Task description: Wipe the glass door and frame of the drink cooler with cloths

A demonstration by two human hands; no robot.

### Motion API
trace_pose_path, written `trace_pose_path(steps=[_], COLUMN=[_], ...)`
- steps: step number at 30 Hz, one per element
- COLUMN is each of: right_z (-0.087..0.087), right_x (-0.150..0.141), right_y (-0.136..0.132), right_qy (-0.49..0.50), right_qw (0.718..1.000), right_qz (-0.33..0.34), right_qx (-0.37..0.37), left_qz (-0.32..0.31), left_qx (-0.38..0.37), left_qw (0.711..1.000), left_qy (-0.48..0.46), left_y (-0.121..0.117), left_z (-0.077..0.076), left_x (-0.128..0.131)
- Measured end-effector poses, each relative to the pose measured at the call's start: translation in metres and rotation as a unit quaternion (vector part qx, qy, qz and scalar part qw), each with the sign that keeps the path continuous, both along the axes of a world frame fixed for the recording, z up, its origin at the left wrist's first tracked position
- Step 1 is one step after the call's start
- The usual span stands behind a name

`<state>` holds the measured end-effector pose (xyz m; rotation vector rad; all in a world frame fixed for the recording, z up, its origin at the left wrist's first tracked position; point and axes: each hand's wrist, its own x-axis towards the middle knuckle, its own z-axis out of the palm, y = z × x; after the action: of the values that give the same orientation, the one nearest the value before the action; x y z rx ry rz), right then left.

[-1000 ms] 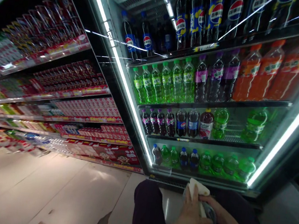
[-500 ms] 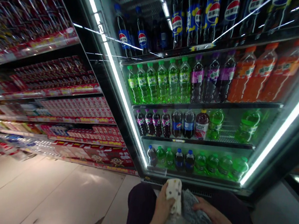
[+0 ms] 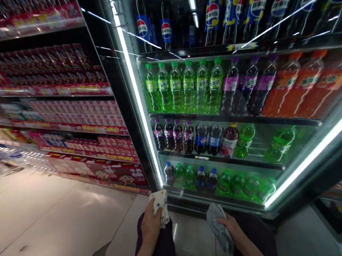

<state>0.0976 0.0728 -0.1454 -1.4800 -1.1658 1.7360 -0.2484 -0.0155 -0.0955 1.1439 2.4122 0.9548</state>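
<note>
my left hand [image 3: 150, 225] has its fingers together, clamped on a cream dotted cloth [image 3: 160, 207]; my right hand [image 3: 229, 228] has its fingers pressed together on a grey mottled cloth [image 3: 219, 226]. the hands now sit well apart, though they met over the cloths earlier, and both cloths are just below the glass-door drinks cooler [image 3: 200, 197]. inside the cooler, the bottom shelf holds green bottles [image 3: 237, 184], with pepsi bottles [image 3: 215, 139] above them. higher up stand green soda bottles [image 3: 202, 86], purple-labelled bottles [image 3: 258, 89] and orange drink bottles [image 3: 301, 86].

Head camera; faces drinks cooler [image 3: 138, 99], down at hands [image 3: 151, 221]
</note>
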Motion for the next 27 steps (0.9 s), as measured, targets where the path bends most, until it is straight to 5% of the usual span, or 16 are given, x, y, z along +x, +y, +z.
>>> trace_pose_path(steps=[3, 6, 8, 11, 14, 17, 20, 27], right_z=[0.037, 0.108, 0.170, 0.259, 0.310, 0.307, 0.270, 0.182], right_x=[0.005, 0.011, 0.016, 0.022, 0.023, 0.019, 0.014, 0.013], right_y=[0.024, 0.048, 0.059, 0.075, 0.105, 0.145, 0.171, 0.156], right_qy=[-0.114, -0.209, -0.253, -0.284, -0.340, -0.450, -0.503, -0.509], right_qw=[0.983, 0.933, 0.832, 0.615, 0.473, 0.407, 0.370, 0.401], right_qz=[-0.039, -0.094, -0.171, -0.253, -0.291, -0.262, -0.219, -0.085], right_qx=[0.136, 0.278, 0.463, 0.691, 0.759, 0.750, 0.750, 0.757], left_qz=[0.008, 0.004, 0.004, 0.003, -0.003, -0.007, -0.005, -0.005], left_qx=[0.008, 0.007, -0.002, -0.009, -0.010, -0.016, -0.025, -0.035], left_qw=[1.000, 1.000, 1.000, 1.000, 1.000, 1.000, 1.000, 0.999], left_qy=[0.009, 0.013, 0.014, 0.015, 0.017, 0.018, 0.018, 0.033], left_y=[0.002, 0.002, 0.001, 0.001, 0.002, 0.004, 0.006, 0.007], left_z=[-0.001, 0.000, 0.001, 0.004, 0.004, 0.003, 0.002, 0.002], left_x=[-0.004, -0.006, -0.006, -0.005, -0.004, -0.004, -0.005, -0.005])
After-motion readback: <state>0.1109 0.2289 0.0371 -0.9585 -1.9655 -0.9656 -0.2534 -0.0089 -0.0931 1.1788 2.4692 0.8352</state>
